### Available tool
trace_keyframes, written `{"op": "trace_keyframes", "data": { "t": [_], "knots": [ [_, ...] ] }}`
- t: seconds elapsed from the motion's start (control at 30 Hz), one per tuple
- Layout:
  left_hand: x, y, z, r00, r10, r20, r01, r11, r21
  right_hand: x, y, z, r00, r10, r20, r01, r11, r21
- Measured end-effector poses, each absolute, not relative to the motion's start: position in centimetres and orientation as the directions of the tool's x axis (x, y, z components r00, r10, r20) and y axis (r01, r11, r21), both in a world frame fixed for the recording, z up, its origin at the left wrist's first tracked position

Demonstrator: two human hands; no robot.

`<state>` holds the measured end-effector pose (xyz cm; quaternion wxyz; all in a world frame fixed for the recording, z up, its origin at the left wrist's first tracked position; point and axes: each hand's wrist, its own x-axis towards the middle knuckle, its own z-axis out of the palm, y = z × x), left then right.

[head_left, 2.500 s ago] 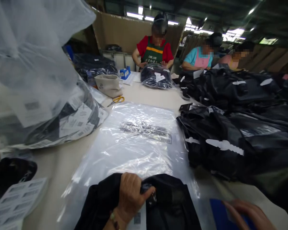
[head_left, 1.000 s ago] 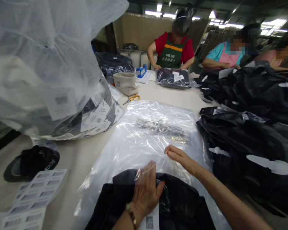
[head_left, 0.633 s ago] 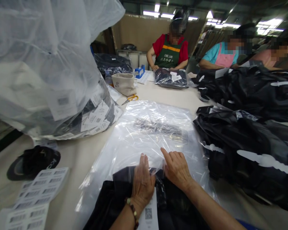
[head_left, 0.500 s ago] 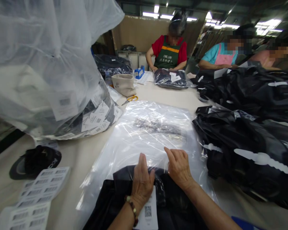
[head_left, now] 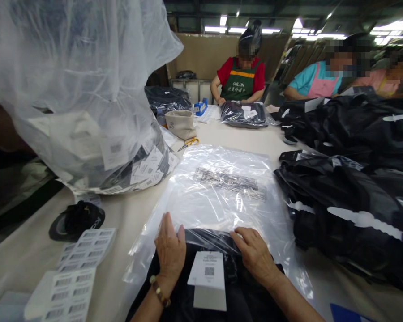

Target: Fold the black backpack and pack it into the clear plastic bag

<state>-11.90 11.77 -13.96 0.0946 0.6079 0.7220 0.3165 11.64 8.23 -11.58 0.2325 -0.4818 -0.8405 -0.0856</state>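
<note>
A folded black garment (head_left: 242, 295) lies in front of me, its far edge resting over clear plastic bags (head_left: 174, 210) that carry printed text. White paper hang tags (head_left: 208, 270), one with a square code, lie on the garment's middle. My left hand (head_left: 170, 252), with a bead bracelet at the wrist, lies along the garment's left side, fingers straight and holding nothing. At the far right edge of the cloth, my right hand (head_left: 255, 255) has its fingers bent and closed on the fabric; the fingertips are partly hidden.
At left are a large translucent sack (head_left: 87, 89), a black cap-like item (head_left: 77, 219) and barcode label sheets (head_left: 77, 273). Yellow-handled scissors (head_left: 189, 143) and a cloth pouch (head_left: 180, 124) lie ahead. Black garments (head_left: 339, 197) pile up at right. Co-workers sit across the table (head_left: 235, 136).
My left hand has moved left off the tags, which now show fully. My right hand has come down onto the garment's far edge. The view has shifted slightly.
</note>
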Motion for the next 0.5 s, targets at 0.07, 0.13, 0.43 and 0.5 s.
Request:
{"op": "trace_keyframes", "data": {
  "t": [0.07, 0.13, 0.43, 0.5],
  "knots": [
    [-13.7, 11.5, -13.5, -0.349, 0.934, 0.076, 0.732, 0.221, 0.644, 11.5, 7.8, -11.4, -0.450, 0.772, 0.449, 0.837, 0.540, -0.090],
    [-15.2, 10.9, -13.1, -0.395, 0.917, -0.063, 0.652, 0.327, 0.684, 11.4, 7.3, -11.5, -0.454, 0.772, 0.444, 0.837, 0.541, -0.085],
    [-18.4, 7.0, -13.4, -0.475, 0.825, -0.305, 0.495, 0.537, 0.683, 15.1, 5.3, -13.3, -0.001, 0.857, 0.516, 0.999, 0.024, -0.038],
    [-19.1, 6.7, -13.8, -0.476, 0.827, -0.299, 0.522, 0.539, 0.661, 16.9, 4.5, -13.6, 0.102, 0.856, 0.507, 0.994, -0.103, -0.027]
  ]
}}
